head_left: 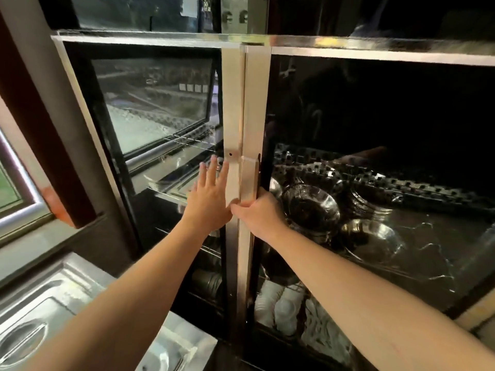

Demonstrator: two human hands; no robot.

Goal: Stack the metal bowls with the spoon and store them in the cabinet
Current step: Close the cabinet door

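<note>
The left hand (210,199) is flat and fully open, fingers spread and pointing up, with the palm pressed against the glass of the left cabinet door (160,124) just beside its metal edge strip. It grips nothing. The right hand (258,214) is closed in a narrow curl around the vertical metal handle (249,180) on the edge of the right cabinet door (375,116), thumb toward the left hand; the two hands nearly touch at the centre seam.

The cabinet (241,38) has a metal frame and two dark glass doors whose edges meet at the centre. Both metal edge strips run vertically.

The metal bowls (312,207) are visible in the right door's glass, right of the right hand, in front of a perforated metal rack (375,178). They appear shiny, round and rim-up, one nested group with a second bowl (372,241) lower right. Whether they sit behind the glass or are partly a reflection cannot be told for certain, and no spoon can be made out.

White cups (281,306) stand on a lower shelf. A steel sink (40,303) lies lower left.
</note>
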